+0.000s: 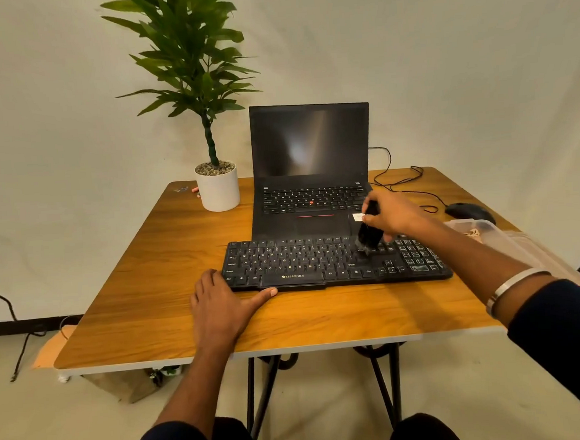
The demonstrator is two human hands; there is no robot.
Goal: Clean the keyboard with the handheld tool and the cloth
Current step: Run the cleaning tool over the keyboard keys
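A black keyboard (pixel 305 261) lies across the wooden table (pixel 154 263), in front of an open laptop. My right hand (pixel 396 214) grips a black brush (pixel 368 235), bristles down on the keys right of the letter block. My left hand (pixel 224 301) rests flat on the table, fingers spread, touching the keyboard's front left corner. No cloth is visible.
A black laptop (pixel 312 170) stands open behind the keyboard. A potted plant (pixel 217 187) sits at the back left. A black mouse (pixel 468 211) with its cable and a clear plastic box (pixel 488 233) are at the right edge.
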